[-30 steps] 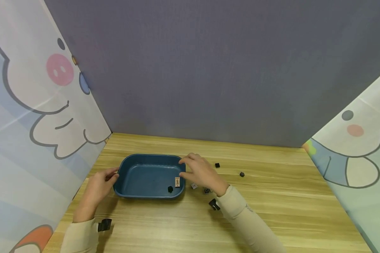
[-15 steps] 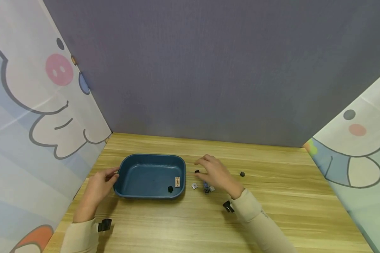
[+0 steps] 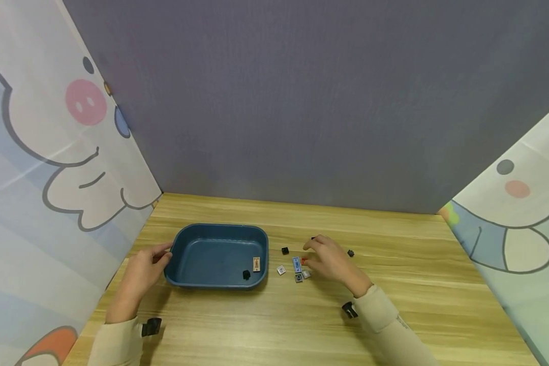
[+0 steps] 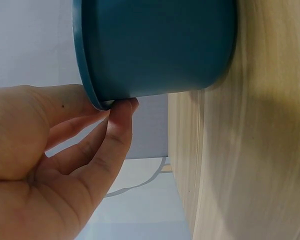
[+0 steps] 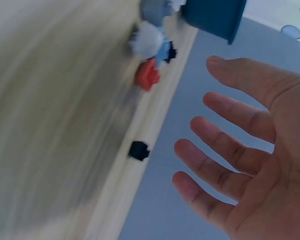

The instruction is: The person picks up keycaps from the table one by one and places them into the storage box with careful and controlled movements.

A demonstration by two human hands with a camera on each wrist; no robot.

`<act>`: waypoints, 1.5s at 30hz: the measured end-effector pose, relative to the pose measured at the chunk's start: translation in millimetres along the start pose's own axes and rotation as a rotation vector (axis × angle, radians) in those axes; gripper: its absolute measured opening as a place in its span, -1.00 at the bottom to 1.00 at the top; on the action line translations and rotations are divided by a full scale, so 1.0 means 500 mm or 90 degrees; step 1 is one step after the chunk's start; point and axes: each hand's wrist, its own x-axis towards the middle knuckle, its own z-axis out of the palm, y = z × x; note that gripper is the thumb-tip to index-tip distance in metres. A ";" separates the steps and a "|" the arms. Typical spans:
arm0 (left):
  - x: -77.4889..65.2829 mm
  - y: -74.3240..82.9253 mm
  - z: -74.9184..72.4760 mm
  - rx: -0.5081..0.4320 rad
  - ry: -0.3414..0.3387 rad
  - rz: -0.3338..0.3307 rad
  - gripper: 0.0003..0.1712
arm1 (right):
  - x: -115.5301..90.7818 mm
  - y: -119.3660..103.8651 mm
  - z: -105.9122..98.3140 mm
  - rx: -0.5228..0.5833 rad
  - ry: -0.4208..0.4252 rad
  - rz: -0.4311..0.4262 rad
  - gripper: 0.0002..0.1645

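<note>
My left hand (image 3: 142,272) pinches the left rim of a dark blue tray (image 3: 201,284); the left wrist view shows thumb and fingers at the rim (image 4: 80,47). Inside the tray lie a beige keycap (image 3: 256,264) with lettering and a black keycap (image 3: 246,275). My right hand (image 3: 333,262) hovers over the table, holding nothing, its fingers spread and gently bent in the right wrist view. Beside it lie a blue keycap (image 3: 297,264) and a partly hidden red keycap (image 5: 147,75). White keycaps (image 3: 281,270), a dark square keycap (image 3: 299,278) and a black keycap (image 3: 285,251) are nearby.
Another black keycap (image 3: 351,253) lies right of my right hand; one more (image 3: 313,238) shows partly behind its fingers. A grey panel (image 3: 274,112) borders the wooden table (image 3: 238,325) at the back, with cartoon-printed sheets (image 3: 73,173) at the sides.
My right hand has moved right, from the tray's right end to beyond the blue keycap. That keycap and the red one have come into sight. The left hand and tray stay put.
</note>
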 end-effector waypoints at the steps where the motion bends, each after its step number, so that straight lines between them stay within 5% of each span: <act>1: -0.001 0.001 0.000 0.000 0.000 -0.001 -0.64 | -0.003 0.004 0.003 -0.002 -0.002 0.003 -0.62; 45: 0.000 -0.003 0.004 0.008 0.011 0.004 -0.64 | -0.012 0.029 0.060 -0.086 -0.016 0.067 -0.82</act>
